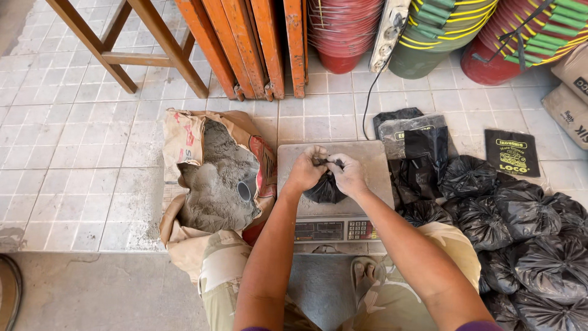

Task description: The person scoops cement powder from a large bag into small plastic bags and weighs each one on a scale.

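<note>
A pale tiled floor point(73, 153) carries everything here. A weighing scale point(367, 165) sits on it in the middle, an open sack of grey powder point(214, 178) just to its left. A heap of tied black bags point(527, 239) lies to the right, and buckets point(343, 30) stand at the far side.
</note>
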